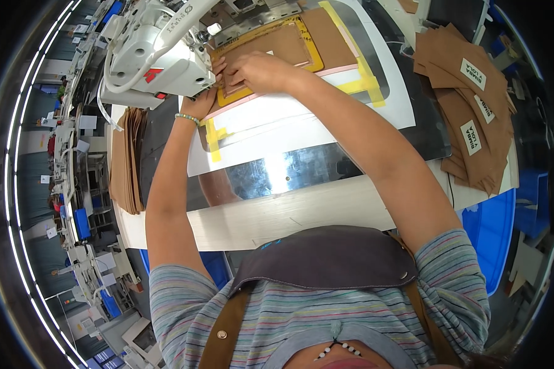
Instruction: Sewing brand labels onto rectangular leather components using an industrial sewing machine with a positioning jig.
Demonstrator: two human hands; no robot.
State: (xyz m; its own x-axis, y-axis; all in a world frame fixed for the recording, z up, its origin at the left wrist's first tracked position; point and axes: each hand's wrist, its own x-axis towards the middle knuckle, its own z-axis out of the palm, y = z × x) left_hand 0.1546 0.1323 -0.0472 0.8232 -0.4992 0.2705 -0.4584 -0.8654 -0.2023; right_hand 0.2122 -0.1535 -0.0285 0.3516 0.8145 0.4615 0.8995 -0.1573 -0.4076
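Note:
A yellow rectangular frame (317, 55) lies under the sewing machine head, around a brown panel (283, 48). My right hand (261, 72) reaches over the frame's near side; its bent fingers rest on the brown panel, apart from each other. Close by on the left, my left hand (204, 98) lies at the frame's left end with fingers stretched out, partly hidden by the machine head (160, 55). A small white label peeks out beside my right hand. Beneath the frame spreads a white sheet (277, 138) with yellow tape strips (368, 83).
Brown pieces with white labels (471, 138) are piled at the right of the table. More brown pieces (126, 163) stand stacked at left, beside the machine. A shiny metal plate (277, 175) lies before the white sheet. Blue bins (492, 240) sit below the table edge.

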